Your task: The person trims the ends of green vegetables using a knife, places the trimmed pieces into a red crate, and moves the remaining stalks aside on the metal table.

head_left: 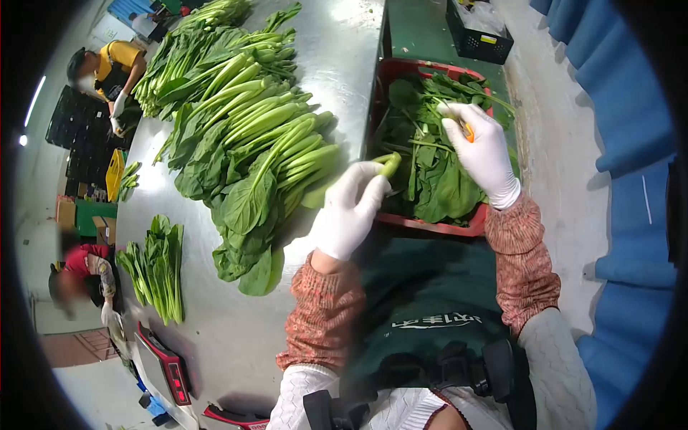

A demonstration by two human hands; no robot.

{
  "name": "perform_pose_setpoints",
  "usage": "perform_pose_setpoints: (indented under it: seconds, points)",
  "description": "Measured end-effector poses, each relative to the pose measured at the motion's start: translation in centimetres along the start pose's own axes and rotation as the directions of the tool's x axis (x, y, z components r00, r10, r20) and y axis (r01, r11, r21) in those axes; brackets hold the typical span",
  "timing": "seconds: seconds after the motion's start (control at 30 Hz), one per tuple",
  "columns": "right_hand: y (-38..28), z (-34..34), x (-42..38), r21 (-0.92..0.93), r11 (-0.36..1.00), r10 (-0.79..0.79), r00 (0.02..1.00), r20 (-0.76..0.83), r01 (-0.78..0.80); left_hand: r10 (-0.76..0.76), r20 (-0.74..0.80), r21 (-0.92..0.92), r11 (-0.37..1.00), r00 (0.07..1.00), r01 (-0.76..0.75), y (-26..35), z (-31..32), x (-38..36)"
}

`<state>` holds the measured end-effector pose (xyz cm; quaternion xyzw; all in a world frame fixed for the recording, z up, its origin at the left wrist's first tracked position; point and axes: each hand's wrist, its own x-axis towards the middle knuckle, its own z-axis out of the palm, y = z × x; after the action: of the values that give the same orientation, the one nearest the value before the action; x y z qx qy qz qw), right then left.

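My left hand (349, 209), in a white glove, pinches the cut end of a leafy green stalk (390, 165) between thumb and fingers, at the table edge beside the red crate (437, 225). Over the crate, my right hand (481, 152), also gloved, is closed around a small orange tool (469, 132); most of it is hidden, so its kind cannot be made out. Loose leaves and trimmed stems (437, 179) fill the crate. Left of my left hand, a long pile of leafy greens (251, 143) lies with its thick stalks toward me.
The metal table (236, 344) holds a separate bunch of greens (156, 269) and red scales (168, 365) near its far side. Two people, one in a yellow shirt (125, 61), one in red (86, 261), stand across it. A black crate (480, 36) sits beyond the red one.
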<state>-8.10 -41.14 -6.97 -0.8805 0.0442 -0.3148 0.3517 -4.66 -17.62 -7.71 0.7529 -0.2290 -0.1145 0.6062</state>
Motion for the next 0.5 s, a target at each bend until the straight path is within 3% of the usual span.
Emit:
perform_pose_setpoints:
  seconds: [0.03, 0.07, 0.1, 0.13, 0.2, 0.27, 0.33, 0.43, 0.5]
  points:
    - [-0.3, -0.5, 0.3, -0.196, 0.978, 0.082, 0.995, 0.052, -0.07, 0.003, 0.024, 0.047, 0.999, 1.0, -0.005, 0.5, -0.1, -0.2]
    - [0.5, 0.1, 0.5, -0.257, 0.966, 0.0, 1.0, -0.012, -0.003, 0.003, 0.043, 0.098, 0.995, 0.999, -0.007, 1.0, -0.4, -0.5]
    - [0.5, 0.5, 0.8, -0.184, 0.983, -0.002, 1.0, -0.024, -0.002, 0.179, 0.021, 0.334, 0.926, 0.984, -0.176, 1.4, -0.3, -0.8]
    - [0.4, 1.1, 1.1, -0.111, 0.994, -0.002, 0.999, -0.033, -0.002, 0.278, 0.004, 0.437, 0.863, 0.961, -0.252, 1.8, -0.1, -1.0]
    - [-0.4, 3.4, 1.3, 0.281, 0.953, 0.11, 0.994, 0.029, -0.113, 0.469, -0.018, 0.628, 0.693, 0.883, -0.355, 2.0, -0.3, -1.7]
    - [-1.7, 5.0, 1.6, 0.25, 0.947, 0.124, 0.947, 0.298, -0.203, 0.479, -0.065, 0.705, 0.643, 0.875, -0.3, 2.9, -0.8, -2.7]
    - [-2.7, 8.0, 2.0, 0.331, 0.93, 0.042, 0.942, 0.332, -0.158, 0.472, -0.096, 0.739, 0.623, 0.876, -0.255, 3.7, -1.6, -3.6]
    - [-3.0, 12.8, 4.3, 0.231, 0.972, -0.045, 0.946, 0.322, -0.033, 0.391, -0.106, 0.749, 0.636, 0.914, -0.184, 4.5, -3.6, -5.3]
    - [-3.9, 14.7, 6.4, 0.158, 0.965, 0.112, 0.877, 0.467, -0.208, 0.374, -0.129, 0.756, 0.637, 0.918, -0.153, 3.7, -4.6, -6.0]
